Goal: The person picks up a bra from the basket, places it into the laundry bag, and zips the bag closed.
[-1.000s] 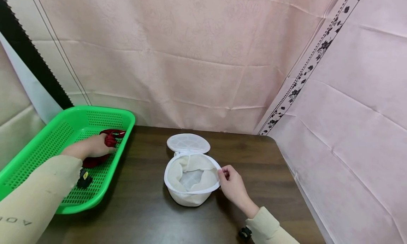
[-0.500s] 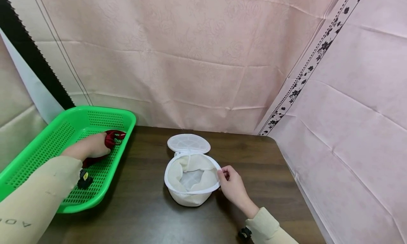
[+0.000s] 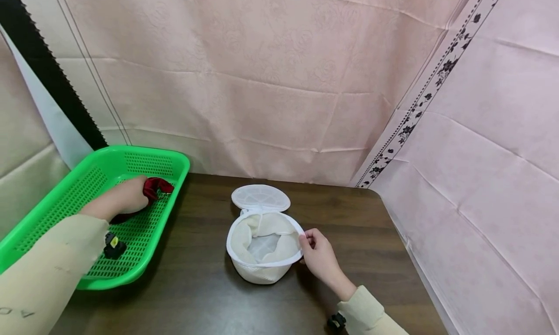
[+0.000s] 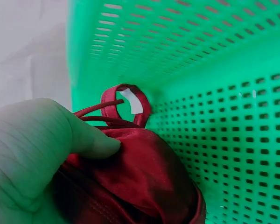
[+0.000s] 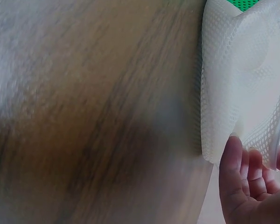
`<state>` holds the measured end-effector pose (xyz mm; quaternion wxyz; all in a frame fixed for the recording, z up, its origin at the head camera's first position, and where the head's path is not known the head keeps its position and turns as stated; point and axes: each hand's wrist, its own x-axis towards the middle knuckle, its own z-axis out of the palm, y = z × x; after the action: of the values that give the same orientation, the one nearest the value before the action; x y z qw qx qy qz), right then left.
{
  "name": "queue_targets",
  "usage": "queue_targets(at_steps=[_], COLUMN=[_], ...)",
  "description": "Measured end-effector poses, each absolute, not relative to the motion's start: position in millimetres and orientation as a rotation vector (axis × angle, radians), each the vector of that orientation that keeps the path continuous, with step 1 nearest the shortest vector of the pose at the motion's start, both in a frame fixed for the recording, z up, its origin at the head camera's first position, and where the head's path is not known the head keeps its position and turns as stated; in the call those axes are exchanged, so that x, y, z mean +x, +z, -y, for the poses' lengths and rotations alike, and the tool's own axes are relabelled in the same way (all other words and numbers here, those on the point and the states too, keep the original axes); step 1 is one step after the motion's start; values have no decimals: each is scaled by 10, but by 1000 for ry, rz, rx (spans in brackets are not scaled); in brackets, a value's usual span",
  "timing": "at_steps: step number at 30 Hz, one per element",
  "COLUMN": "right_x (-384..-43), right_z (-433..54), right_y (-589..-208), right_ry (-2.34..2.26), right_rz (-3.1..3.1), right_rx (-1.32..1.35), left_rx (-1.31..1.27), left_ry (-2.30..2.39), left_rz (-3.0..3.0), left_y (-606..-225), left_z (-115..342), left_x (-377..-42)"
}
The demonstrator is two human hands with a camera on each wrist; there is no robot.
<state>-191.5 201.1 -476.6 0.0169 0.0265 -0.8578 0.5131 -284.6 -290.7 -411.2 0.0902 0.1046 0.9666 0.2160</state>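
In the basket, my left hand (image 3: 126,196) grips a dark red satin bra (image 3: 154,187). The left wrist view shows my thumb (image 4: 100,142) pressed on the satin, with thin straps and a loop with a white tag beyond it; the other fingers are hidden. My right hand (image 3: 320,257) pinches the right side of the white rim of a mesh laundry bag (image 3: 262,273), which stands upright on the table. Its round white lid (image 3: 261,197) is flipped back, and the inside shows pale padded walls. In the right wrist view, fingers (image 5: 231,168) lie by the mesh wall.
The green perforated basket (image 3: 118,282) stands at the left of the dark wooden table (image 3: 196,296). A pink cloth curtain (image 3: 271,82) hangs behind the table, with another along the right side.
My left hand has shifted slightly left within the basket, and the bra is gathered differently under it. The right hand and the mesh laundry bag have stayed put.
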Motion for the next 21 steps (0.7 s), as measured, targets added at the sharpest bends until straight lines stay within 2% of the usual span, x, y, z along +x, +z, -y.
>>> queue_targets(at_steps=[21], right_x=[-1944], right_z=[-2000], right_y=[-4778], right_ry=[1831], right_rz=[2586], right_rx=[4], left_rx=[457], left_ry=[753], left_rz=[-3114], left_y=[-3767], left_z=[2484], left_x=[-2665])
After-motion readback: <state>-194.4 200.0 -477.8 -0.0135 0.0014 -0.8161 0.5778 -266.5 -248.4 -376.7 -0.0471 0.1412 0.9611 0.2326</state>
